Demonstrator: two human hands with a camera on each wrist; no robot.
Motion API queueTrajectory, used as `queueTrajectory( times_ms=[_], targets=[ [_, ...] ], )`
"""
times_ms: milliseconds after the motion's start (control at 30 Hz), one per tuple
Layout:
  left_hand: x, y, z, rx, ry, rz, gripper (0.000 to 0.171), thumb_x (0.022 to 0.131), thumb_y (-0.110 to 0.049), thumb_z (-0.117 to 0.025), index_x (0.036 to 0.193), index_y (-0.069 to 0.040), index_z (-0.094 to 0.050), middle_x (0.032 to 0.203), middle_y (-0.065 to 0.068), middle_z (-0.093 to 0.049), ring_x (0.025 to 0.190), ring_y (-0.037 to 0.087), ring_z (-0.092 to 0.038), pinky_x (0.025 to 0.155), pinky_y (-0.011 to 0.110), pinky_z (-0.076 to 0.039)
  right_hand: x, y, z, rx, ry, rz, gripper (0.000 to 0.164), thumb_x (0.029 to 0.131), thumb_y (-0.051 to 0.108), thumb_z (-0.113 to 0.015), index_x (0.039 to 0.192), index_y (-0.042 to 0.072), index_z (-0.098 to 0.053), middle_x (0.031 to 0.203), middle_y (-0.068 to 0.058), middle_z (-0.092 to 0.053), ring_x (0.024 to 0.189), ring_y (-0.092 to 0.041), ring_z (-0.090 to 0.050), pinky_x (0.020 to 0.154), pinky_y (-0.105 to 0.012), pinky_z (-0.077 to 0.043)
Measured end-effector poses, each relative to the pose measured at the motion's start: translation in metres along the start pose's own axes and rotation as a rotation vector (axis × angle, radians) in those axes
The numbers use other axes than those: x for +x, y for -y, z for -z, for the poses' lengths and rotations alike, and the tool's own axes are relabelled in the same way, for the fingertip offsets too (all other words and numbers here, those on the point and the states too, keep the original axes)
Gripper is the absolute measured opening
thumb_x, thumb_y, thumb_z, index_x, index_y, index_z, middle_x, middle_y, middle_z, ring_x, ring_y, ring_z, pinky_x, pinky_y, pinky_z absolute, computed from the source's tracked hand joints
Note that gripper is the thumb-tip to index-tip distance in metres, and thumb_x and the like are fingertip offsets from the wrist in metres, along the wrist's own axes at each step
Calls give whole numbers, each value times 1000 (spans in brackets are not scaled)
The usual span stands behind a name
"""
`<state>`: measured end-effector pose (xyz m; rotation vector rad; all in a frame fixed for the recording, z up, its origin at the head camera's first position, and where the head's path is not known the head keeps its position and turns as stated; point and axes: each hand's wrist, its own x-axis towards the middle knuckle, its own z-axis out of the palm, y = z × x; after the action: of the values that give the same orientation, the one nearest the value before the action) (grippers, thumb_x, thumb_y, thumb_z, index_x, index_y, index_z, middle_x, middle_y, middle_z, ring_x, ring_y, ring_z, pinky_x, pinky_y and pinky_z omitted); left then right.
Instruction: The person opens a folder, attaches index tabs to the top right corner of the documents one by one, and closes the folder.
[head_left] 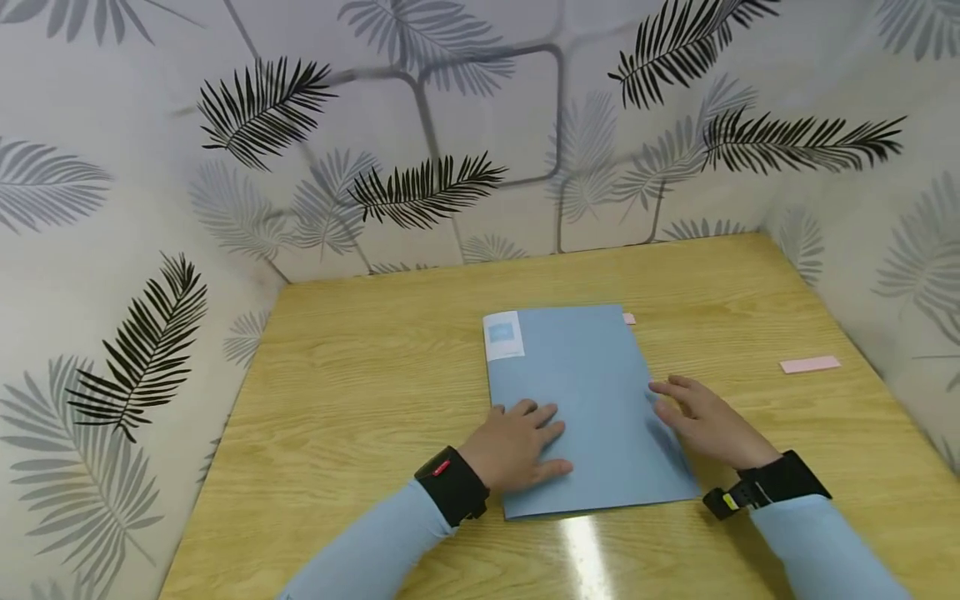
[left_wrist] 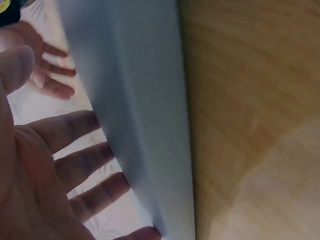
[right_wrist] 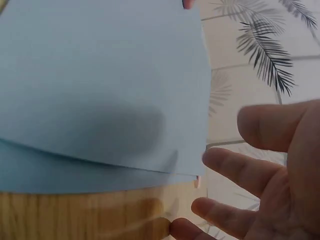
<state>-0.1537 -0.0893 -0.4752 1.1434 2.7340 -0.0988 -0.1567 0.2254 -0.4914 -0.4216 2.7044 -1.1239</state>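
A light blue folder (head_left: pixel 592 392) lies on the wooden table, with a white label (head_left: pixel 504 336) at its upper left corner. On its lower left part rests my left hand (head_left: pixel 516 447), fingers spread and nearly straight. My right hand (head_left: pixel 708 422) is beside the folder's right edge, fingertips right at the edge and loosely extended. The right wrist view shows the upper sheet (right_wrist: pixel 100 65) slightly raised from a lower layer (right_wrist: pixel 75 176) along that edge, with the relaxed right fingers nearby. In the left wrist view, the left fingertips meet the folder's surface (left_wrist: pixel 145 115).
A small pink piece (head_left: pixel 629 318) pokes out from beside the folder's upper right corner. Farther right, a pink strip (head_left: pixel 810 364) lies on the wooden table (head_left: pixel 360 375). Leaf-patterned fabric (head_left: pixel 487 125) stands behind the table and along its sides.
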Motion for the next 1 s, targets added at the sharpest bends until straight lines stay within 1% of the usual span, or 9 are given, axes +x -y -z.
queueTrajectory(
  times_ms=[67, 167, 400, 533, 667, 767, 833, 900, 1000],
  targets=[
    [1, -2, -3, 39, 11, 6, 71, 93, -69, -27, 146, -23, -44, 153, 0, -36, 137, 23, -35, 100, 55, -38, 0, 2, -5, -69, 7, 16, 50, 102, 33, -48, 135, -3, -52, 143, -36, -32, 128, -57, -30, 96, -67, -31],
    [1, -4, -7, 72, 12, 11, 71, 93, -69, -29, 145, -24, -44, 152, 0, -37, 136, 23, -37, 100, 55, -37, 1, 4, -11, -142, -1, 34, 46, 100, 33, -52, 129, -2, -58, 140, -35, -38, 126, -58, -31, 97, -67, -28],
    [1, -4, -9, 85, 11, 10, 73, 92, -70, -31, 146, -23, -44, 152, 1, -37, 136, 23, -37, 102, 56, -35, 0, 7, -16, -178, -5, 31, 46, 98, 33, -55, 128, -2, -59, 140, -35, -39, 128, -56, -27, 98, -66, -23],
    [-1, -1, -10, 32, -6, 6, 71, 93, -68, -33, 147, -24, -42, 153, -1, -35, 138, 22, -34, 104, 55, -33, 0, 7, -14, -179, 7, 33, 48, 98, 34, -55, 130, -2, -57, 139, -34, -40, 128, -55, -29, 98, -65, -24],
    [-5, 3, -7, -61, -27, 1, 67, 94, -65, -36, 148, -25, -39, 155, -2, -31, 141, 21, -29, 107, 54, -30, -3, 7, -5, -84, 23, 4, 54, 101, 33, -49, 139, -5, -44, 142, -31, -38, 129, -52, -33, 99, -63, -31],
    [-12, 7, -7, -116, -67, 1, 68, 95, -65, -34, 148, -23, -39, 156, 0, -28, 142, 22, -26, 107, 54, -31, -7, 4, 3, -5, 12, -14, 55, 104, 29, -43, 145, -7, -33, 144, -31, -36, 128, -49, -39, 97, -61, -37],
    [-21, 11, -7, -153, -102, 6, 69, 95, -64, -34, 148, -21, -40, 156, 3, -28, 142, 24, -27, 106, 53, -32, -10, 1, 9, -4, 4, -24, 55, 105, 29, -39, 146, -7, -29, 144, -31, -35, 126, -50, -40, 94, -60, -40],
    [-32, 18, -7, -188, -137, 21, 69, 95, -64, -34, 147, -19, -41, 156, 6, -29, 141, 26, -28, 105, 53, -34, -13, -2, 15, -15, 0, -23, 55, 106, 28, -37, 146, -8, -28, 144, -32, -35, 125, -50, -41, 92, -60, -41],
    [-55, 32, -7, -227, -165, 65, 69, 96, -62, -36, 147, -16, -41, 154, 10, -31, 140, 28, -30, 104, 53, -35, -19, -6, 22, -43, 2, -18, 55, 106, 28, -37, 145, -9, -29, 143, -34, -35, 125, -52, -39, 92, -62, -39]
  ],
)
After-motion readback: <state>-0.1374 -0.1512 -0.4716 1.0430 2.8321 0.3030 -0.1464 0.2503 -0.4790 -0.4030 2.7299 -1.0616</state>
